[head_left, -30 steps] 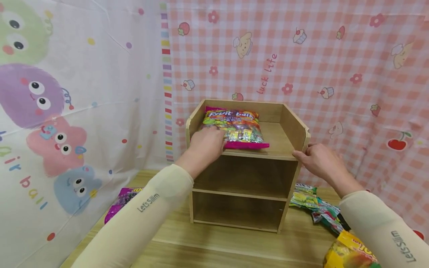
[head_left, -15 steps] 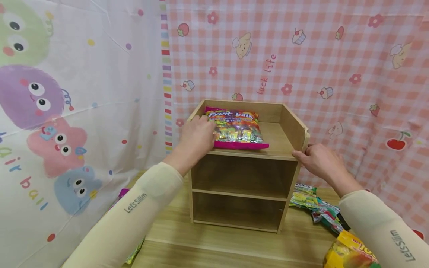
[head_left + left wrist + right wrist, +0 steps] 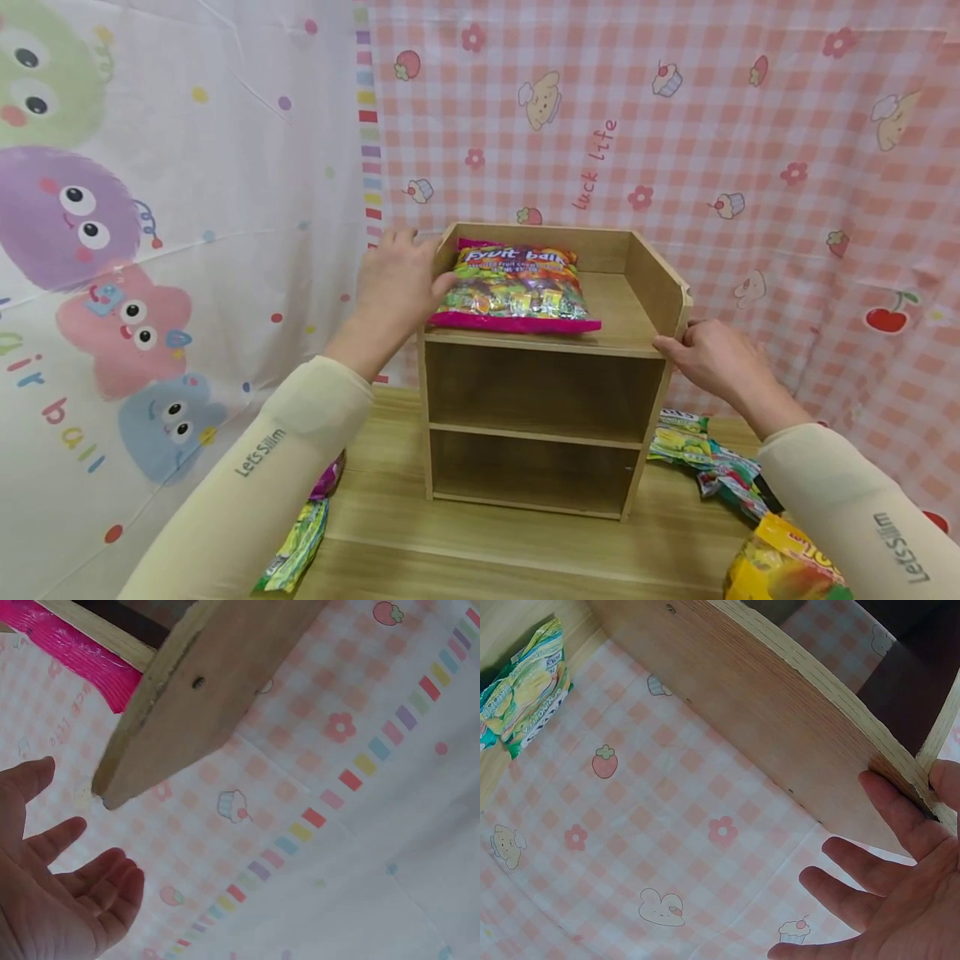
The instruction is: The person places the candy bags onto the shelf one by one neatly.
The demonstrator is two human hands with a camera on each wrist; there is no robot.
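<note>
A three-tier wooden shelf stands upright on the table. A bag of fruit chews with pink ends lies flat on its top tier, toward the left. My left hand is beside the shelf's upper left side, holding nothing, its fingers extended and its thumb near the bag. In the left wrist view that hand is apart from the wooden side panel. My right hand pinches the front edge of the right side panel. In the right wrist view, its thumb and index finger straddle the panel; the other fingers are spread.
Right of the shelf lie a green-yellow candy bag, a teal one and a yellow one. By my left forearm are a green bag and a purple one, partly hidden. Printed cloth hangs behind.
My left hand has come off the candy bag and moved left, past the shelf's left side. The bag stays in place. My right hand keeps its hold on the panel.
</note>
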